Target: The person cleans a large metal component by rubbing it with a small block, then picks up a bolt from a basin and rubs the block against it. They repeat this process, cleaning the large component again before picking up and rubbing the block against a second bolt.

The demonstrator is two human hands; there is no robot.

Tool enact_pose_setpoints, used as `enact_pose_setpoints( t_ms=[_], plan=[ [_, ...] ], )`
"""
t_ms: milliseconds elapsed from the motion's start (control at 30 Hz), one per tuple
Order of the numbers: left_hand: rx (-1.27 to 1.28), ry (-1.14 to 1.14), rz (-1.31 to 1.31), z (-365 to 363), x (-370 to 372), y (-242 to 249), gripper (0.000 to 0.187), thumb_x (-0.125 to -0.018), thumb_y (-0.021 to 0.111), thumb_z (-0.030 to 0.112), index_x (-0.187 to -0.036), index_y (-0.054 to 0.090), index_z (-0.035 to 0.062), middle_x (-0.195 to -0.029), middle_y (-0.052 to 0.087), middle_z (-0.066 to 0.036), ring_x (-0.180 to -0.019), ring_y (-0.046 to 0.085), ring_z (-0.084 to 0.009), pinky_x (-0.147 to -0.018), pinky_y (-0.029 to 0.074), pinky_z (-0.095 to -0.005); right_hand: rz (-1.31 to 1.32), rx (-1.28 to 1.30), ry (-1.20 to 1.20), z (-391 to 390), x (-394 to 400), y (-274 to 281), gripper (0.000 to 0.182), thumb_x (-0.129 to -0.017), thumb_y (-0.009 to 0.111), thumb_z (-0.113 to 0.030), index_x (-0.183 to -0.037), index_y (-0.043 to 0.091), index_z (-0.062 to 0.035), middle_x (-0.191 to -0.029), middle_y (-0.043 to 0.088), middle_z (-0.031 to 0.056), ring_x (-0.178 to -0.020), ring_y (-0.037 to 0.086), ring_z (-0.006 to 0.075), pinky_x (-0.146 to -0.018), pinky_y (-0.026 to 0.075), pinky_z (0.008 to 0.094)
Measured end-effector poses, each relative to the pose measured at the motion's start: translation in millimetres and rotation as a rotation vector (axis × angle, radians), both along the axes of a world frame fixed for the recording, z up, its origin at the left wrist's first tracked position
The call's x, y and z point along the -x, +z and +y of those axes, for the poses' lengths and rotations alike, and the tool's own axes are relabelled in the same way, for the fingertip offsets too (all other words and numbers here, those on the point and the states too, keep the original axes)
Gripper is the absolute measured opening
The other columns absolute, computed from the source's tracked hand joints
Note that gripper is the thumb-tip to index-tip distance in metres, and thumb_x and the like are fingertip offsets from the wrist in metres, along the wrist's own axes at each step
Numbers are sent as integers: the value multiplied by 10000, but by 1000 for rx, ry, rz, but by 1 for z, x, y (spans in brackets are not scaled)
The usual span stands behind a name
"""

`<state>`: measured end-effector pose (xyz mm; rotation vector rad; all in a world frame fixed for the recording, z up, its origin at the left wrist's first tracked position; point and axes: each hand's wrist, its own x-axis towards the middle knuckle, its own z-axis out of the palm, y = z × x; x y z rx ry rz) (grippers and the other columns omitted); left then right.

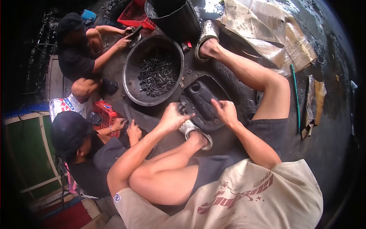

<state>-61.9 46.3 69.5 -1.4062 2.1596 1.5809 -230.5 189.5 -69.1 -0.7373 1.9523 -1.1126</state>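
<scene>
My left hand (173,117) is closed on small dark metal pieces (182,108), just below the big basin. My right hand (225,111) has its thumb and fingers bent over the lower right part of a black tray (206,100); whatever it pinches is too dark to make out. This tray lies on the ground between my feet and has a round hollow at its upper end. A large round metal basin (130,91) stands beyond my left hand, and many dark bolts or similar small parts (157,76) are heaped in it.
Two people (76,49) (76,137) in dark caps sit at the left, their hands on dark tools. Red crates (136,16) (107,116) stand near them. A black bucket (173,21) is behind the basin. Cardboard (267,26) and a green stick (296,99) lie at the right.
</scene>
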Motion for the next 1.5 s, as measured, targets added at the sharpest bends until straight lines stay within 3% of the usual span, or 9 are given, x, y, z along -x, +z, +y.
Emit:
enact_pose_setpoints(
  t_ms=[233, 400, 433, 567, 700, 800, 933, 1100, 1500],
  plan=[
    [60, 80, -171, -16, -13, -19, 297, -760, 802, 123, -987, 724, -52, -902, 751, -119, -815, 658, -129, -750, 527, -317, -115, 16, 91, -14, -17, 48, 618, -940, 630, -525, -692, 682, 40, -510, 493, 159, -471, 449, 209, -523, 422, 418],
    [-42, 33, 119, -3, -4, -11, 224, -751, 662, -31, -972, 699, -17, -906, 718, -58, -857, 637, -120, -731, 503, -291, -66, 201, 158, -22, -47, 72, 515, -937, 652, -479, -757, 728, -2, -566, 578, 186, -477, 473, 337, -523, 439, 425],
    [-7, -6, -41, -5, -8, -18, 243, -749, 664, -31, -988, 705, -16, -908, 719, -55, -855, 632, -115, -730, 502, -288, -10, 178, 159, -16, -46, 57, 506, -936, 656, -474, -755, 728, -6, -573, 589, 186, -481, 484, 352, -520, 442, 422],
    [-42, 10, -21, -9, -14, -39, 278, -752, 655, -45, -1021, 720, -19, -921, 729, -53, -845, 637, -112, -740, 514, -288, 2, 122, 83, 5, -35, 32, 498, -930, 691, -410, -660, 664, 8, -537, 552, 195, -421, 492, 249, -480, 426, 383],
    [-164, 98, 85, 6, 3, -4, 196, -749, 691, -54, -943, 715, -53, -885, 726, -61, -791, 632, -103, -690, 515, -289, -11, 417, 85, -15, -49, 58, 439, -922, 703, -381, -739, 669, 17, -572, 501, 231, -503, 464, 411, -485, 402, 425],
    [-102, 20, -90, -6, -2, -2, 136, -752, 706, -32, -887, 704, -22, -809, 666, -5, -727, 554, -78, -654, 470, -273, 80, 41, 81, 12, -27, 0, 540, -930, 677, -440, -643, 654, 17, -550, 504, 233, -466, 561, 325, -511, 429, 421],
    [-309, 31, -31, -6, -2, -9, 141, -764, 788, 48, -860, 696, 1, -780, 625, 28, -721, 518, -72, -637, 452, -289, 76, 100, -92, -5, -11, -6, 682, -946, 638, -500, -551, 506, 40, -479, 364, 176, -443, 298, 244, -474, 322, 446],
    [96, -104, -151, -8, -4, -14, 395, -797, 839, 212, -994, 689, -95, -908, 696, -52, -805, 567, -90, -763, 492, -268, -102, 2, -115, -3, -10, -2, 709, -945, 631, -539, -543, 505, 31, -450, 368, 113, -445, 334, 189, -469, 335, 416],
    [-298, -116, 111, -9, -20, -20, 424, -950, 701, 196, -1297, 592, -22, -1146, 667, -60, -1011, 564, -101, -908, 477, -273, -253, -150, 228, -7, -17, 42, 725, -921, 587, -622, -645, 625, 47, -516, 496, 103, -499, 493, 167, -532, 428, 399]
  ],
)
